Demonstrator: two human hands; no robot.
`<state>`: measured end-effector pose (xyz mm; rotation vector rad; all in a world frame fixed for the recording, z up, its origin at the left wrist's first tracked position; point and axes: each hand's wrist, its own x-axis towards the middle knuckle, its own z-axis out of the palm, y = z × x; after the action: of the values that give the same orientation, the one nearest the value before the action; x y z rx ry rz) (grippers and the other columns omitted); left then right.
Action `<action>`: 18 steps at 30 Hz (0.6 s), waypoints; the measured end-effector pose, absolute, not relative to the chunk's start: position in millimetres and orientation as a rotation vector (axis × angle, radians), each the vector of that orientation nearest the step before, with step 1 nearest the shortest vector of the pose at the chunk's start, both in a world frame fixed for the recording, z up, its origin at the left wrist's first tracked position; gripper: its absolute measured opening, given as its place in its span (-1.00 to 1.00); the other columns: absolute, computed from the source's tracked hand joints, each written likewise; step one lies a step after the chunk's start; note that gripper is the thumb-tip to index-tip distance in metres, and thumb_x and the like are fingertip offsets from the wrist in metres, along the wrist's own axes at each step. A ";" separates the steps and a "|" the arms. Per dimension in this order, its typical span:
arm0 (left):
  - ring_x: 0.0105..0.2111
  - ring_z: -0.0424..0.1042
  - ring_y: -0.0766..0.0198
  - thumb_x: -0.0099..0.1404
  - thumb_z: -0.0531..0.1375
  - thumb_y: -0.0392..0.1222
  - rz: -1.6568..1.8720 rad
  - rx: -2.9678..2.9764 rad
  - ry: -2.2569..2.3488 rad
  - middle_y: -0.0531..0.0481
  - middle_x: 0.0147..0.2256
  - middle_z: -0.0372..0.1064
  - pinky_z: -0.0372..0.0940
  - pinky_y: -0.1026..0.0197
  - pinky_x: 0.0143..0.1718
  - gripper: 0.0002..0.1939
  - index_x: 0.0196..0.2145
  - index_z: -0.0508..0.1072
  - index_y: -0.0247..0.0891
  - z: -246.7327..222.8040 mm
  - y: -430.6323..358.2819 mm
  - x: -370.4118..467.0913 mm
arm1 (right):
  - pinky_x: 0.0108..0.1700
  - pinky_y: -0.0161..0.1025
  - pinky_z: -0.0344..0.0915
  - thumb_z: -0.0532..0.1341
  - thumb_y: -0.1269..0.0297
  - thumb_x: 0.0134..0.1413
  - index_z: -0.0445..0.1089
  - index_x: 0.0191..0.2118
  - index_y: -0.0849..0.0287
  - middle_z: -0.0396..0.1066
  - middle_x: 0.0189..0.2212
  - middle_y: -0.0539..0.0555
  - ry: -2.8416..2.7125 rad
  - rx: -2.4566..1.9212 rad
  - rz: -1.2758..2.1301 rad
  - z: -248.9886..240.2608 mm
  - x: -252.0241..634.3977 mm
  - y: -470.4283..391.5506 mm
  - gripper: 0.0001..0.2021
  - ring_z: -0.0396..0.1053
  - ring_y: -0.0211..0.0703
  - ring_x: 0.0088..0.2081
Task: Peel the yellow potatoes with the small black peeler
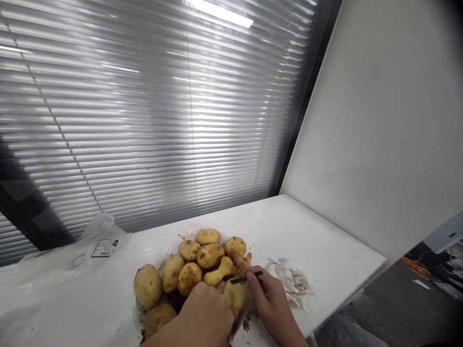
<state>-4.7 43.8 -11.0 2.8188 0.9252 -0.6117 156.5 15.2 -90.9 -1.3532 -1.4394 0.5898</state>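
My left hand (208, 311) is closed around a partly peeled potato (236, 293), whose pale yellow flesh shows on top. In my right hand (269, 299) is a slim black peeler (257, 274), pinched between thumb and fingers. Its dark end lies across the upper side of that potato; the blade itself is too small to make out. Just beyond my hands, several unpeeled potatoes (210, 255) with brown patches sit in a heap. A paler, oddly shaped potato (219, 271) lies at the near side of the heap. Brown peelings (241, 263) are scattered beside it.
A crumpled white tissue with peel scraps (294, 282) lies right of my right hand. At the back left is a clear plastic bag (77, 253) bearing a label. The white table (282, 221) meets window blinds (152, 120) behind and a white panel (372, 130) at right.
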 end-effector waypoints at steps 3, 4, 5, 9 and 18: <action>-0.33 0.42 0.07 0.16 0.29 0.01 -0.582 2.815 0.931 -0.17 -0.32 0.51 0.08 0.18 -0.49 -0.64 -0.10 0.54 -0.13 -10.7 43.8 -5.0 | -0.34 -0.30 0.29 0.04 0.07 0.28 0.44 -0.34 0.17 0.47 -0.44 0.10 -1.390 -1.400 0.539 -94.1 158.4 18.0 -0.65 0.41 -0.11 -0.39; -0.35 0.42 0.08 0.17 0.29 0.00 -0.573 2.809 0.936 -0.17 -0.32 0.51 0.09 0.18 -0.49 -0.66 -0.11 0.54 -0.13 -9.9 43.8 -4.6 | -0.37 -0.31 0.28 0.05 0.06 0.28 0.45 -0.34 0.18 0.47 -0.46 0.09 -1.377 -1.402 0.544 -95.2 159.2 18.9 -0.65 0.40 -0.12 -0.41; -0.36 0.42 0.09 0.18 0.27 -0.02 -0.579 2.802 0.944 -0.16 -0.32 0.52 0.10 0.18 -0.48 -0.69 -0.12 0.55 -0.13 -8.9 43.8 -3.9 | -0.39 -0.31 0.28 0.05 0.05 0.28 0.45 -0.34 0.18 0.47 -0.46 0.09 -1.370 -1.389 0.566 -96.0 159.6 19.6 -0.64 0.40 -0.13 -0.42; -0.36 0.41 0.12 0.21 0.25 -0.06 -0.646 2.815 0.931 -0.15 -0.30 0.52 0.10 0.20 -0.48 -0.70 -0.10 0.54 -0.14 -5.7 44.2 -1.9 | -0.31 -0.32 0.33 0.06 0.05 0.27 0.47 -0.34 0.18 0.49 -0.42 0.11 -1.383 -1.272 0.677 -97.1 157.1 20.3 -0.63 0.42 -0.12 -0.37; -0.34 0.43 0.12 0.29 0.16 -0.08 -0.671 2.837 0.896 -0.18 -0.28 0.52 0.08 0.18 -0.51 -0.71 -0.06 0.52 -0.12 -10.2 44.5 -3.7 | -0.36 -0.32 0.35 0.08 0.00 0.25 0.48 -0.38 0.19 0.49 -0.46 0.12 -1.339 -1.279 0.675 -97.7 155.7 19.0 -0.60 0.43 -0.11 -0.41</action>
<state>-3.7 44.5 -10.2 2.8370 0.8963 -0.6711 155.7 19.0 -97.7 -1.2786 -1.3394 0.6754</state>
